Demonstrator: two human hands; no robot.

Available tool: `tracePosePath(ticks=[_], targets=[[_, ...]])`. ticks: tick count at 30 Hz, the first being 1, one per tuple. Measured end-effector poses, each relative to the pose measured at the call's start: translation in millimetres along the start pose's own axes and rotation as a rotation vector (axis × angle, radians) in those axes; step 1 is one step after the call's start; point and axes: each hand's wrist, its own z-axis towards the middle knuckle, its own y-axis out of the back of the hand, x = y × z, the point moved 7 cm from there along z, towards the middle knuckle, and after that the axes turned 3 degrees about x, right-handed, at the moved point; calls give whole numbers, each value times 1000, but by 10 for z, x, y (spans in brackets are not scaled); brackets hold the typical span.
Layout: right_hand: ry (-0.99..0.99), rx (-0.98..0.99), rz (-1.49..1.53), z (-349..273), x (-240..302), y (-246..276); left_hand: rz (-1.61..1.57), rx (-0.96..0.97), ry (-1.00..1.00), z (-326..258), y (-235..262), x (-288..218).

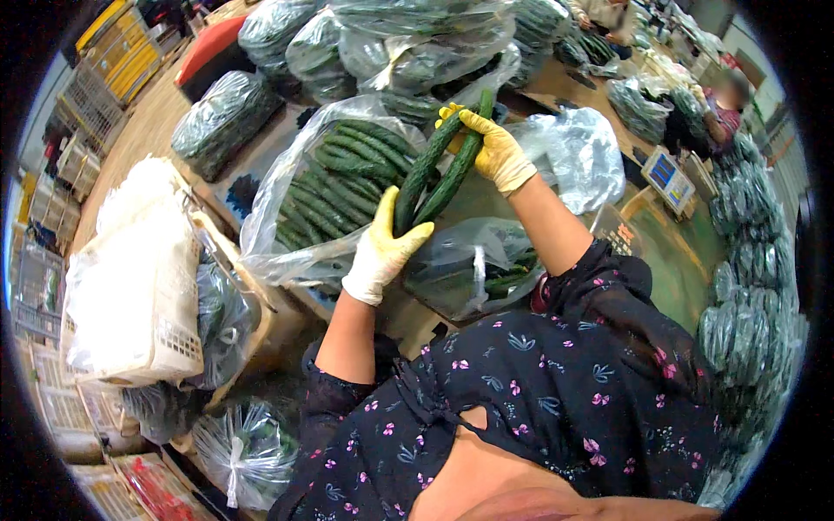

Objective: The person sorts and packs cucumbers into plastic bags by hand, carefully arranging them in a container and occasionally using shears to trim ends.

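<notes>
Both my hands wear yellow and white gloves and hold two long dark green cucumbers [451,174] side by side. At their lower ends my left hand [387,248] cups them, with the thumb up along one side. My right hand [488,148] is wrapped round their upper part. Below and to the left lies an open clear plastic bag [266,208] holding rows of cucumbers [334,195]. Close under my hands, on the right, is another clear bag [473,260] with cucumbers inside.
Full cucumber bags [391,52] are piled at the far side. A white plastic crate [143,295] stands at left, by a tied bag [246,451]. Crumpled clear plastic [578,161] and a scale with a display [669,181] are at right. Another person [723,113] sits at far right.
</notes>
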Motion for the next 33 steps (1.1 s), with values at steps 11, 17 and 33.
tracePosePath(ticks=[11,17,33], targets=[[115,-165,-103,-894,752,598,-635,510,300,61,-1349,72],[138,-241,-24,-1263,854,855,-510,646,277,51,-1617,-21],[195,-390,98,-1947,746,1537,-559,859,452,-268,-2086,232]])
